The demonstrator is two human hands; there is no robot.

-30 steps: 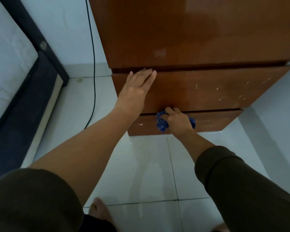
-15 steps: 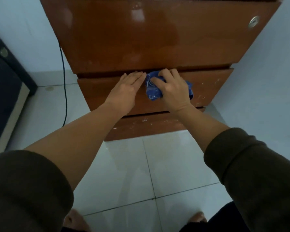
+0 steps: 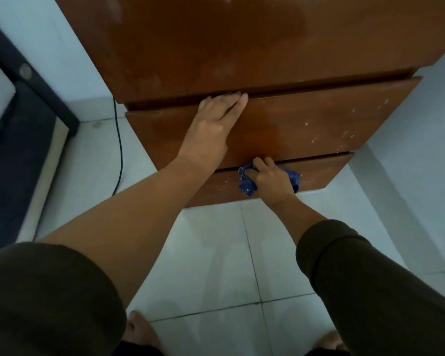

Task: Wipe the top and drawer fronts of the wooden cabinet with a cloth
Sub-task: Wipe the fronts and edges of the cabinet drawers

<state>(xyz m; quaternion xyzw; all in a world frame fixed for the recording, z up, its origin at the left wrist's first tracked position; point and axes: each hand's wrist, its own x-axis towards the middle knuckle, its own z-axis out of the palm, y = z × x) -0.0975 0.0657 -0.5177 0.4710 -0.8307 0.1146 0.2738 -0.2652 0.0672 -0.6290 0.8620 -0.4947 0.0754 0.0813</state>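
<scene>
The wooden cabinet (image 3: 254, 47) fills the upper view, its glossy brown drawer fronts stacked below me. My left hand (image 3: 213, 127) lies flat with straight fingers on the middle drawer front (image 3: 319, 124), fingertips at its top edge. My right hand (image 3: 272, 181) grips a crumpled blue cloth (image 3: 247, 186) against the top of the bottom drawer front (image 3: 316, 173). Pale scuff marks dot the right side of the middle drawer.
White tiled floor (image 3: 216, 265) spreads in front of the cabinet, my bare feet at the bottom edge. A black cable (image 3: 118, 150) runs down the wall to the floor left of the cabinet. A dark bed frame (image 3: 16, 140) with mattress stands at far left.
My right hand has carried the cloth down from the middle drawer's top edge to the bottom drawer front. My left hand stays flat on the middle drawer.
</scene>
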